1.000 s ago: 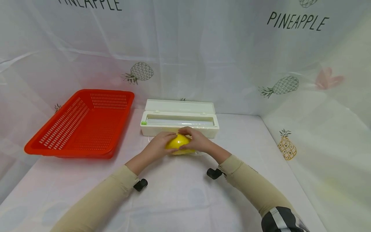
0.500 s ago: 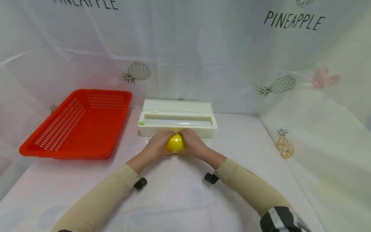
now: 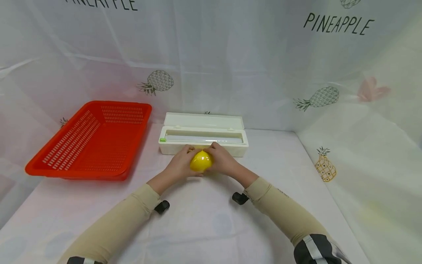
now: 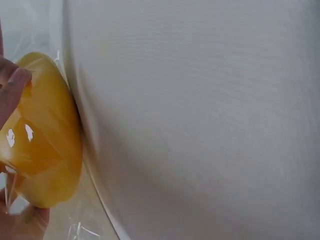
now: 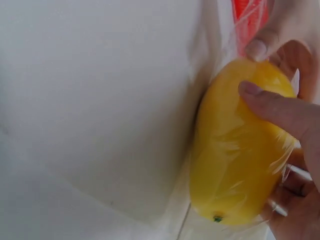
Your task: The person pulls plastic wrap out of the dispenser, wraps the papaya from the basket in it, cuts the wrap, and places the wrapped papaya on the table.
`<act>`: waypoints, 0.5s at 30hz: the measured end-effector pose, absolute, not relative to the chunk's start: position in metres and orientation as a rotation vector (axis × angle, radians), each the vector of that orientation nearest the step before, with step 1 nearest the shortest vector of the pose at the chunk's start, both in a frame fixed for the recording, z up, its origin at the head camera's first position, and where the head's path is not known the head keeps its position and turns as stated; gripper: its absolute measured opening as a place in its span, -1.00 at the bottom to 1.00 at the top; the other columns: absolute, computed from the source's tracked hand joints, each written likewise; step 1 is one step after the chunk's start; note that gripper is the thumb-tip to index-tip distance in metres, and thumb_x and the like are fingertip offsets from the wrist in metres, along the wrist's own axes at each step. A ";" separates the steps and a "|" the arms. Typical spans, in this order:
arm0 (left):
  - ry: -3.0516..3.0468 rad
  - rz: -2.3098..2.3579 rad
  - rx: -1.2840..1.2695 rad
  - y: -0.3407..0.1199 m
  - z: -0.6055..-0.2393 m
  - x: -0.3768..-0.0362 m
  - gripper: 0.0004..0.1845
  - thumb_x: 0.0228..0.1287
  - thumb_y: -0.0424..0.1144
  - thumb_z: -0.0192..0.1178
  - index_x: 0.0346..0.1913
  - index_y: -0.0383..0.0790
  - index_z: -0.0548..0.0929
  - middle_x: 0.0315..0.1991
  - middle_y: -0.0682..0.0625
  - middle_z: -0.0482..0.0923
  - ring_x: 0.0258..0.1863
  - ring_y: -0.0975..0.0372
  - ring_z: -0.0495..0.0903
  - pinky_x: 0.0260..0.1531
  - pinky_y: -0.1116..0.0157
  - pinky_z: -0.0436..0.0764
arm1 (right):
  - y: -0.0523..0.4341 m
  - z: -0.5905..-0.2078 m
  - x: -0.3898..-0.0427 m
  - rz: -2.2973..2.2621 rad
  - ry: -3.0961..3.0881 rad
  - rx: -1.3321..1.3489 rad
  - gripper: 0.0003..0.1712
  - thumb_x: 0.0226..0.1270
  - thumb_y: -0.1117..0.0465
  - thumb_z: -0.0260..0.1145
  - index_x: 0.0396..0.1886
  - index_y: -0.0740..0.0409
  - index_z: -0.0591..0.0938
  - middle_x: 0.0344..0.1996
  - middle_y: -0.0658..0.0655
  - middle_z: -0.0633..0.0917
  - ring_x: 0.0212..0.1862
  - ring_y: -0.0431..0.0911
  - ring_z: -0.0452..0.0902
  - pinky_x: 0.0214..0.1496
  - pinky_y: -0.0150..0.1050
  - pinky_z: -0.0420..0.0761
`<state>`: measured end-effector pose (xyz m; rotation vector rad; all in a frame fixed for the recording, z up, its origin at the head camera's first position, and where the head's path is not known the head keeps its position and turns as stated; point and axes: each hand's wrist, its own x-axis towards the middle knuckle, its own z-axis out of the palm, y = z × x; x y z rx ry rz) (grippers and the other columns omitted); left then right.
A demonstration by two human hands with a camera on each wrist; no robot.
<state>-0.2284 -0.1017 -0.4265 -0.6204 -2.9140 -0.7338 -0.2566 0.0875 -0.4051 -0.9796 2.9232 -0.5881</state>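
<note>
A glossy yellow oval fruit [image 3: 201,161] with a small green stem end sits low over the table, in front of the white dispenser box. Clear plastic film [image 5: 232,147] lies against its skin, creased along one side in the right wrist view. My left hand [image 3: 180,163] grips the fruit from the left, its fingers partly cut off in the left wrist view. From the right, my right hand [image 3: 225,161] holds it, with the thumb [image 5: 272,106] pressed on the wrapped skin. The two hands nearly meet at the fruit's far side.
Just behind the hands stands a white film dispenser box [image 3: 169,148], its lid [image 3: 204,120] raised and a roll [image 3: 204,139] inside. To the left is a red perforated plastic basket [image 3: 112,146]. A pineapple-printed curtain [image 3: 230,73] closes off the back and right.
The fruit stays in nearly the same place between both hands. Film edges that stuck out on both sides half a second ago no longer show in the head view. My fingers have shifted slightly.
</note>
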 end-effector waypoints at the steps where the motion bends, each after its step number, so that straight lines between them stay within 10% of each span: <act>1: -2.906 -0.693 -0.619 -0.101 -0.426 -0.228 -0.04 -0.19 0.07 0.59 0.36 -0.08 0.42 0.23 -0.11 0.32 0.14 -0.01 0.37 0.16 0.01 0.43 | 0.088 -0.405 -0.257 -0.579 2.934 -0.987 -0.20 -0.19 0.08 0.69 0.13 0.21 0.61 -0.11 0.10 0.51 -0.07 -0.06 0.44 0.09 -0.19 0.52; 15: -2.868 -0.399 -0.632 -0.095 -0.415 -0.229 -0.13 -0.18 0.08 0.59 0.24 -0.15 0.48 0.18 -0.12 0.50 0.11 -0.09 0.43 0.03 -0.08 0.37 | 0.095 -0.396 -0.266 -0.788 2.806 -0.906 -0.23 -0.20 0.09 0.70 0.01 0.28 0.54 -0.10 0.11 0.62 -0.09 -0.06 0.50 0.06 -0.20 0.53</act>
